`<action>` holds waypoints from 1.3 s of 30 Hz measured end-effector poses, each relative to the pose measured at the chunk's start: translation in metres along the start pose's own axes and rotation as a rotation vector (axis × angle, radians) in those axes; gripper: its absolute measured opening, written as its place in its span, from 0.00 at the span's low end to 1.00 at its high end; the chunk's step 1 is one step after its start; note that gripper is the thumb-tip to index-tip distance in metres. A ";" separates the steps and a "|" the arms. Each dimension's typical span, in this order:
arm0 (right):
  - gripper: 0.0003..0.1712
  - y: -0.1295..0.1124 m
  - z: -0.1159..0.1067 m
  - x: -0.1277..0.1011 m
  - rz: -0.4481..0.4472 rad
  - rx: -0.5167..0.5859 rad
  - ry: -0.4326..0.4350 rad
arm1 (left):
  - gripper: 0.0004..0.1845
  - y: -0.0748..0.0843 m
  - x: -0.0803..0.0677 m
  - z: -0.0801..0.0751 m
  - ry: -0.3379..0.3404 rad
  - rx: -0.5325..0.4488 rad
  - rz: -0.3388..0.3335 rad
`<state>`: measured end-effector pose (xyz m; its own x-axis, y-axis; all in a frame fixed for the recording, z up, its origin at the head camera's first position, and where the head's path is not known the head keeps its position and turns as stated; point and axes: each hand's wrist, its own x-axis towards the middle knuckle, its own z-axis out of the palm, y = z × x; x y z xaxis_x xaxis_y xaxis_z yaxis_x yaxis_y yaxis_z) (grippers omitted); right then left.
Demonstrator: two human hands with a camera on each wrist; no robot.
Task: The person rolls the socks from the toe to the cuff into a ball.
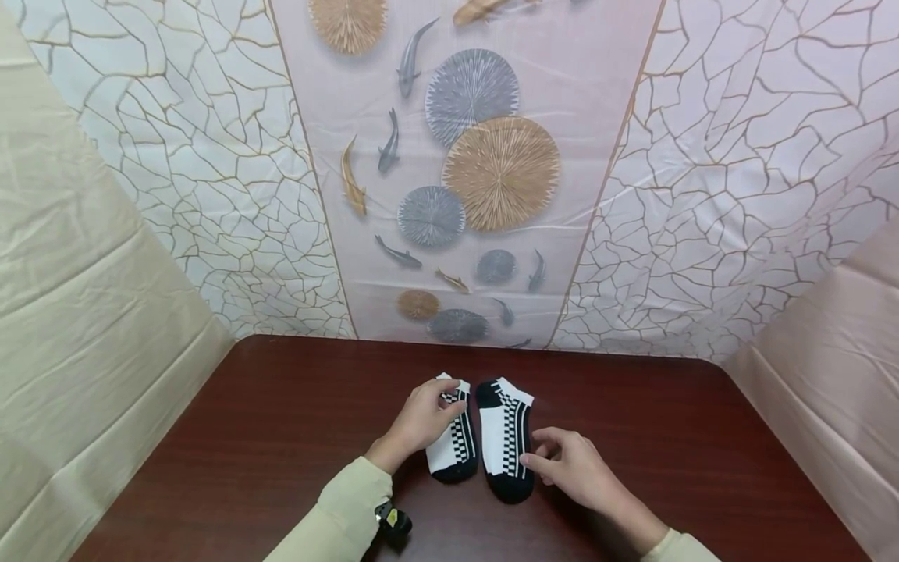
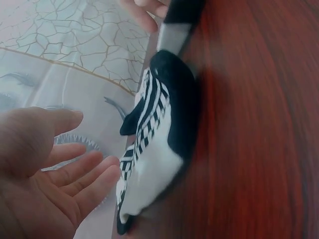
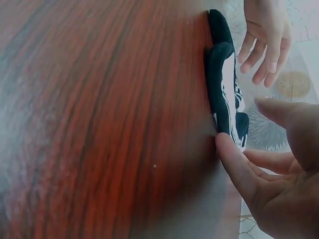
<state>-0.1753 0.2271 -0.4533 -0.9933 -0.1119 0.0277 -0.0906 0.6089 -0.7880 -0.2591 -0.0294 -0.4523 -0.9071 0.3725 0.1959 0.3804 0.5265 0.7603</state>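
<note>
Two socks lie side by side on a dark red-brown wooden desk, near the middle and a bit toward the back edge. In the head view, a wall sheet with round shapes and fish hangs behind the desk, with cracked-pattern sheets on both sides. The left sock and the right sock are black and white with checks. There are two hands. The left hand rests on the left sock with bent fingers; I cannot tell if it grips. The right hand sits just beside the right sock, fingers loosely bent, holding nothing.

The left wrist view shows what the head view hides: the left hand has straight, spread fingers, just beside the left sock, not wrapped round it. The right sock lies past it.

The right wrist view shows the right hand with fingers apart, one fingertip touching the right sock. The left hand hangs beyond, fingers straight.
</note>
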 end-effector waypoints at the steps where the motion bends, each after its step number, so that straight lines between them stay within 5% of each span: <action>1: 0.29 0.000 0.000 0.000 0.001 0.002 -0.003 | 0.23 0.001 0.001 0.001 -0.007 -0.012 -0.008; 15: 0.33 0.000 0.002 -0.002 -0.006 0.074 -0.040 | 0.25 0.007 0.009 0.014 -0.051 0.004 -0.062; 39: 0.25 -0.002 0.010 0.000 -0.030 -0.036 0.028 | 0.27 0.013 0.022 0.029 -0.048 0.005 -0.090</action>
<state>-0.1746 0.2183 -0.4583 -0.9917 -0.1089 0.0687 -0.1225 0.6335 -0.7640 -0.2689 0.0080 -0.4559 -0.9282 0.3595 0.0966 0.2983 0.5631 0.7707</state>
